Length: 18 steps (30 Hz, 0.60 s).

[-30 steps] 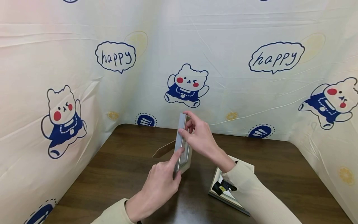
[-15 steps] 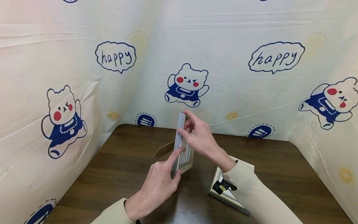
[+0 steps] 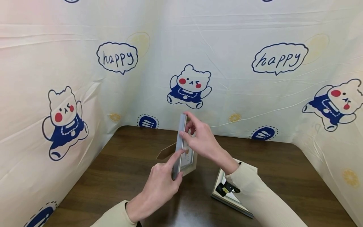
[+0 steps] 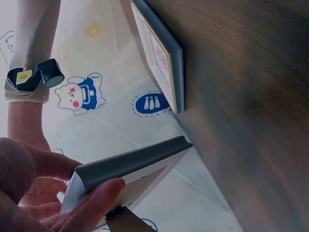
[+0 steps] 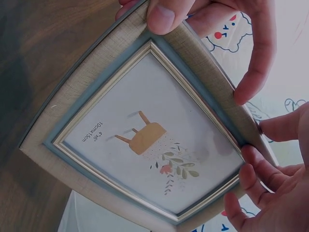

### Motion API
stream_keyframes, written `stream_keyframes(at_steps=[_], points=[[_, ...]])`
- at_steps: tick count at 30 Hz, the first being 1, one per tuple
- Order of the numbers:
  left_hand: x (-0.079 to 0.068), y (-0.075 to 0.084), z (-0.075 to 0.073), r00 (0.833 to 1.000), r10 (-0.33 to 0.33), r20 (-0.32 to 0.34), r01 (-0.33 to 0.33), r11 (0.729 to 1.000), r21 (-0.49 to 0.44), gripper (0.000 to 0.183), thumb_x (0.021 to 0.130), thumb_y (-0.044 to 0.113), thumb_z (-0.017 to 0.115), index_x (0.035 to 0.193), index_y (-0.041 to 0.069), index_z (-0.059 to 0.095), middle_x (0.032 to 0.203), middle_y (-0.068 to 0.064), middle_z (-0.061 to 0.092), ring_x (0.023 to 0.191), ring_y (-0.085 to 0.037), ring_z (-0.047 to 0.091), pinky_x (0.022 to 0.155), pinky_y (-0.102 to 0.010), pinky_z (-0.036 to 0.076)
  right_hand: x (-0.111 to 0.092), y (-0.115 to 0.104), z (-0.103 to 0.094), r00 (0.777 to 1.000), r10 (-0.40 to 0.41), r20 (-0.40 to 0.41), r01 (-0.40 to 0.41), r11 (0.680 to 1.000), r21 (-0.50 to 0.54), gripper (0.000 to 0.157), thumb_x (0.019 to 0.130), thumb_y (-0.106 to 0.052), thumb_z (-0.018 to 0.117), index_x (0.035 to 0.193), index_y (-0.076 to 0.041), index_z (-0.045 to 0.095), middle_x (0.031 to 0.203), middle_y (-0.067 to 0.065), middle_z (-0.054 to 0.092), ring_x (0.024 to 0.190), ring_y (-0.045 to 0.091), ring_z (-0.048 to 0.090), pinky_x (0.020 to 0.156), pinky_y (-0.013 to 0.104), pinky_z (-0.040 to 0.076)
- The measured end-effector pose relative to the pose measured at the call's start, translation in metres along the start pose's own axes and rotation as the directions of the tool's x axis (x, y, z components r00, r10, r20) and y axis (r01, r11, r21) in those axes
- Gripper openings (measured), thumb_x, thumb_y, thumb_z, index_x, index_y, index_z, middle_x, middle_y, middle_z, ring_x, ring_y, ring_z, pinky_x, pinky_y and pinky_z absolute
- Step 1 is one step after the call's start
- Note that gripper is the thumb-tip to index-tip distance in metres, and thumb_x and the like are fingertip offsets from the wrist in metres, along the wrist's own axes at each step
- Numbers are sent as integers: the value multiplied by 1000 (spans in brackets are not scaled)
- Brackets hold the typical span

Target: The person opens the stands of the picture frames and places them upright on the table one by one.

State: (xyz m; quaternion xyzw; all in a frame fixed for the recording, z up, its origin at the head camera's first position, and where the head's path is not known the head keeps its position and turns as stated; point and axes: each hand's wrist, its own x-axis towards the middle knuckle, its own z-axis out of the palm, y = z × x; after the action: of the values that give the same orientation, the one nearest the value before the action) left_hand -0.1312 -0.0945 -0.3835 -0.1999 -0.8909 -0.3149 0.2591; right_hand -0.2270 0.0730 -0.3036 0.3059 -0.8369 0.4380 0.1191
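A picture frame point(image 3: 187, 159) with a pale textured border is held tilted above the table by both hands. Its front point(image 5: 140, 125) shows a print of a stool with flowers. My left hand point(image 3: 160, 181) grips the near corner, thumb at the corner and index finger along the side edge. Higher up, my right hand point(image 3: 202, 138) pinches the same side edge, with several fingertips over the border in the right wrist view. From the frame's back a brown stand leg point(image 3: 166, 151) sticks out to the left. The left wrist view shows the frame's dark edge point(image 4: 130, 164).
On the brown table point(image 3: 113, 179), a second picture frame point(image 3: 246, 164) lies to the right, partly covered by the right sleeve point(image 3: 258, 195). A printed cloth point(image 3: 227, 25) hangs round the back and sides. A small black camera point(image 3: 224, 188) sits on the right wrist.
The held frame has turned slightly, so more of its printed front faces the head camera. Both hands have shifted slightly left with it. The second frame stays put.
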Motion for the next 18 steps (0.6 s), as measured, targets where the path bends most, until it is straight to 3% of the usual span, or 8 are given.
stream_keyframes(at_steps=[8,13,15,18], points=[[0,-1,-1,999,-49,21,50,997,-55,73,79,5,90,144,23,59,87,-6,77,59,-6,59,51,-23,44,1,0,-2,1000,-23,9,23,999,-26,59,100,-11,71,153,-9,47,96,1,62,83,20,55,68,36,48],[-1,-1,-2,996,-79,43,83,993,-90,73,81,5,89,145,23,59,62,9,56,49,-1,44,44,-23,37,1,1,-4,1000,-29,12,29,999,-18,58,100,-11,70,153,-9,48,96,1,63,84,20,56,68,35,49],[-1,-2,-2,995,-85,49,89,992,-94,72,82,5,88,145,22,59,57,13,46,47,0,41,43,-23,35,1,2,-4,1000,-25,10,25,999,-20,57,100,-11,70,153,-8,49,96,1,64,84,19,56,68,34,49],[-2,-2,-2,994,-92,51,96,990,-103,71,82,5,88,145,21,60,57,15,44,46,1,41,43,-23,36,1,4,-4,1000,-19,8,19,999,-26,57,100,-11,70,153,-8,49,96,0,64,84,19,56,68,34,48]])
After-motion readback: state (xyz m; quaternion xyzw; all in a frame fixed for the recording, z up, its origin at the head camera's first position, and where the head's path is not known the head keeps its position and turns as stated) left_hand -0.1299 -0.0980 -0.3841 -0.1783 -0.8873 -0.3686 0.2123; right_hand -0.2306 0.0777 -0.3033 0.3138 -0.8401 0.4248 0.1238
